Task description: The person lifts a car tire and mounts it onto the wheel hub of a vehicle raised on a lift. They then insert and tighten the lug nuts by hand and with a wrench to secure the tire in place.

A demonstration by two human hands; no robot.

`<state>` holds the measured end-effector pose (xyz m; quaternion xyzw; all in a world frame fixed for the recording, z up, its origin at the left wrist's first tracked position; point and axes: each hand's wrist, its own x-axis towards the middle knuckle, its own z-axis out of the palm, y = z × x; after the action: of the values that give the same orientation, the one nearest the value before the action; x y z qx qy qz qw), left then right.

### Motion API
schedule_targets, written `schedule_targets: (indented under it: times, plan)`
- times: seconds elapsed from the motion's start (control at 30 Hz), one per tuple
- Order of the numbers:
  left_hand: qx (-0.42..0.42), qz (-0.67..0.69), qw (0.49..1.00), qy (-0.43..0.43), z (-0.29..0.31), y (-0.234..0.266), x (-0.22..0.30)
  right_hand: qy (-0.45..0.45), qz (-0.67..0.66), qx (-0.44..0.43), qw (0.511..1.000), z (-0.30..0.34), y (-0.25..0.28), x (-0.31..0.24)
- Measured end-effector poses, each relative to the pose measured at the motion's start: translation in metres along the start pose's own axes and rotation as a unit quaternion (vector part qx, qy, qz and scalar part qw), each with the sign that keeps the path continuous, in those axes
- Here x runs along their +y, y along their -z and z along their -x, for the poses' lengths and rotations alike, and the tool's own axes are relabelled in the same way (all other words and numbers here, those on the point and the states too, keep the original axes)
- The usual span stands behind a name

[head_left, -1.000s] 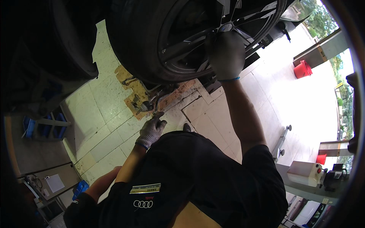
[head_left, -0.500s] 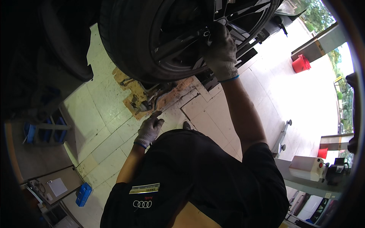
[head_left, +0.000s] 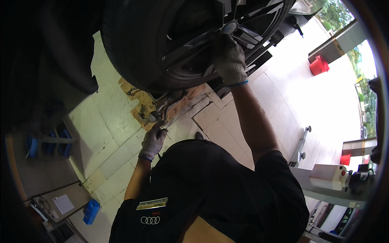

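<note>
A car wheel with a dark tyre [head_left: 129, 60] and a black and silver spoked rim [head_left: 190, 50] fills the upper middle, raised above the floor. My right hand [head_left: 230, 60], in a grey knitted glove with a blue cuff edge, reaches to the rim just below the round centre cap [head_left: 229, 28]. Its fingers are lost in the dark between the spokes, so what they hold, if anything, is hidden. Lower and to the left, my left hand [head_left: 154, 141], gloved alike, hangs below the tyre with its index finger stretched out and thumb apart. Nothing shows in it.
Under the wheel lies stained yellow-brown sheeting [head_left: 139, 105] with dark metal parts [head_left: 156, 115] on it. A blue box [head_left: 91, 211] is on the floor at lower left, near a cabinet. Red buckets [head_left: 319, 66] and lift equipment [head_left: 300, 148] stand at the right.
My right hand has moved slightly down and left, uncovering the centre cap. My left hand has shifted slightly left, its index finger still stretched out. The view has tilted slightly.
</note>
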<state>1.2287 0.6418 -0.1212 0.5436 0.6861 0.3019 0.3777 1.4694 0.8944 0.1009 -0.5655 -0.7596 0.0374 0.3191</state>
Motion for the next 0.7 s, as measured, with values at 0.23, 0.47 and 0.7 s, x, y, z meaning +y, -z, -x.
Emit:
schedule_targets:
  times: [0.23,0.47,0.7]
  plan:
    - [-0.007,0.013,1.0,-0.016,-0.008,0.0,-0.002,0.071,-0.08,0.142,0.984,0.004,-0.006,0.011]
    - [0.001,-0.007,1.0,-0.016,-0.01,0.003,-0.009,0.211,0.017,0.192,0.958,-0.003,-0.015,0.024]
    - [-0.012,-0.021,0.999,0.026,-0.008,0.001,-0.013,0.192,-0.03,0.197,0.961,-0.005,-0.01,0.02]
